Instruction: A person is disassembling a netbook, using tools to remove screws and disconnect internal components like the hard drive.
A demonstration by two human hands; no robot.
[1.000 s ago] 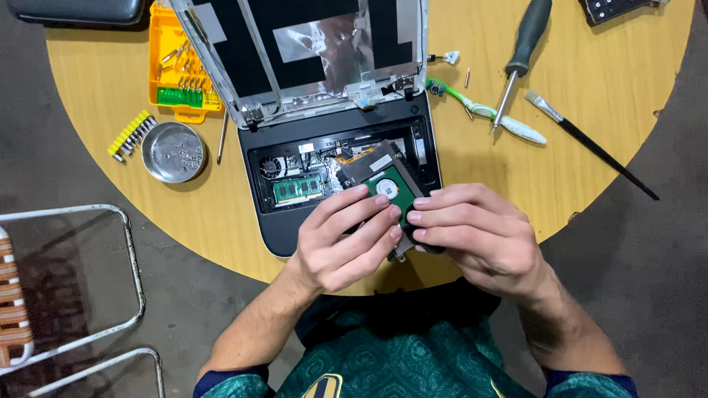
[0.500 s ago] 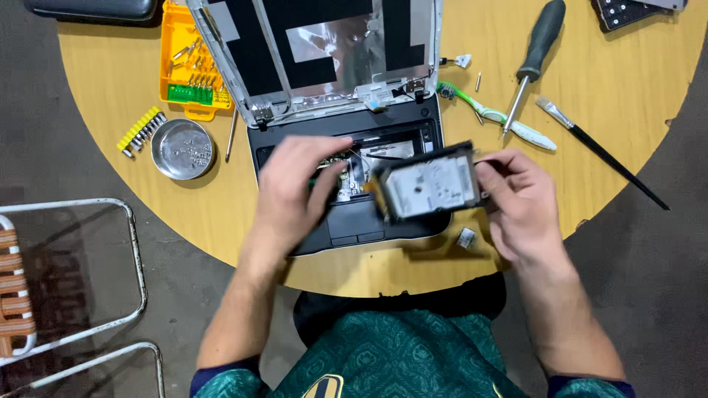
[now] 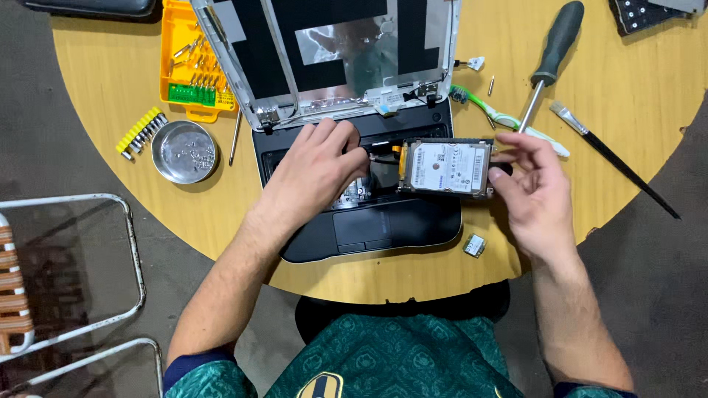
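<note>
Counter [image 3: 649, 110]: round, wooden, carries everything. Unchanged over the last second.

Laptop [image 3: 369, 221]: opened up, keyboard deck off, internals exposed, lid [image 3: 332, 51] stripped to foil and black tape. It sits where it did 1 s ago.

Change: the hard drive [image 3: 448, 168] is out of the chassis. 1 s ago both hands were bunched over it low at the front edge of the base, green board side up. 0.5 s ago it was flipped to the metal label side and lifted by the right hand alone. Now it hangs over the right end of the base, label up, roughly level, clear of the bay, orange strip at its left edge. Read: drive is free of its slot, so the removal step looks done.

Right hand [image 3: 535, 195]: fingers pinch the drive by its right edge, thumb side low, index raised above it. Holding, not resting on anything.

Left hand [image 3: 317, 173]: moved off the drive and into the open bay. Palm down, fingers curled onto the internals near the hinge side. Nothing gripped that I can see; the fingertips are partly hidden.

Smaller items, all unmoved:
- yellow bit case [image 3: 193, 63] top left
- screwdriver [image 3: 549, 55] right of the lid
- brush [image 3: 612, 158] far right
- metal dish [image 3: 184, 152] with screws
- bit strip [image 3: 140, 133] beside the dish
- small card [image 3: 474, 245] on the counter just below the drive
</note>
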